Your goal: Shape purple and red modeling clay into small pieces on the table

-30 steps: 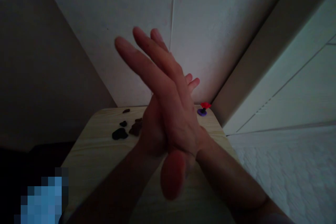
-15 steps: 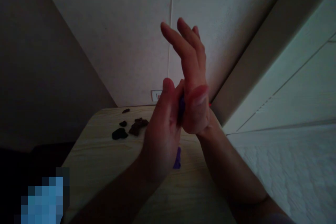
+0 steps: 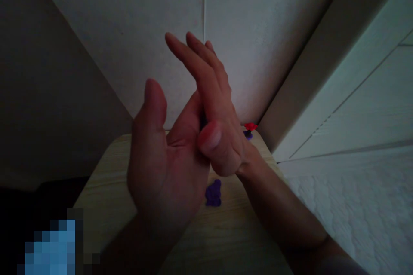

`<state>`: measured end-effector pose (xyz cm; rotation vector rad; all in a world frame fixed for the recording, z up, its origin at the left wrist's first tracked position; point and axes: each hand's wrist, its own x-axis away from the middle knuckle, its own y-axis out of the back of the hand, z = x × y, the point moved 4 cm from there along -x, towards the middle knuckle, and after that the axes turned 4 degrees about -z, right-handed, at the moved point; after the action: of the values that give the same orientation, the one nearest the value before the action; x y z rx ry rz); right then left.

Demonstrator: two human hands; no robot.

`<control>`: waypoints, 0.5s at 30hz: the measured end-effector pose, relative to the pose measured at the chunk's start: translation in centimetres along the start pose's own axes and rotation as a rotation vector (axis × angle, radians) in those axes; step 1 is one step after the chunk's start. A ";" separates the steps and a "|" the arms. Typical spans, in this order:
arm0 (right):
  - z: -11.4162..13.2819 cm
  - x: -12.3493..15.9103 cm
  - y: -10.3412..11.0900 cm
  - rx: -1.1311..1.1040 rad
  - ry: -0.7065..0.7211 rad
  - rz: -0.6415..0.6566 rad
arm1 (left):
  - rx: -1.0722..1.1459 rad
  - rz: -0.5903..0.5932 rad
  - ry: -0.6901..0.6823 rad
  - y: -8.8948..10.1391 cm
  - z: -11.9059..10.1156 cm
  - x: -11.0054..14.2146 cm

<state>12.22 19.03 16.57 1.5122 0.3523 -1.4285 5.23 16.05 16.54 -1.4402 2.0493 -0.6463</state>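
Note:
My left hand [image 3: 174, 159] is turned palm up, its thumb standing apart on the left. My right hand [image 3: 219, 107] lies across its fingers with palm pressed in and fingers stretched upward. Between the two palms shows a dark sliver of purple modelling clay [image 3: 203, 119], mostly hidden, held by both hands together. Just below the hands, a flat, lumpy piece of purple clay [image 3: 213, 193] lies on the wooden tabletop [image 3: 106, 180].
A small red flower-like piece on a dark and purple base [image 3: 250, 130] stands at the table's back right corner. Behind is a pale wall [image 3: 155, 8]. A light cabinet panel [image 3: 355, 103] and a quilted white surface [image 3: 348, 206] are on the right.
Both hands have shifted left, and my left palm has turned further upward. The dark pieces at the table's back left are now hidden behind my left hand; the red piece has come into fuller view.

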 end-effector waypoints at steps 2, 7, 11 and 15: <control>0.5 0.1 0.0 0.050 -0.012 0.048 | -0.009 -0.027 -0.009 0.2 -0.2 0.0; 1.2 0.2 0.1 0.022 0.041 0.064 | -0.053 -0.014 -0.067 0.6 -0.2 -0.2; 0.9 0.5 -0.2 -0.010 0.026 0.071 | -0.102 0.003 -0.119 0.7 -0.1 -0.2; 1.5 0.6 -0.4 -0.039 0.083 0.050 | -0.085 -0.061 -0.182 0.8 -0.3 -0.3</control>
<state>11.23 17.83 16.17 1.5418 0.3879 -1.3149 4.52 16.63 16.31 -1.5547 1.9181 -0.4397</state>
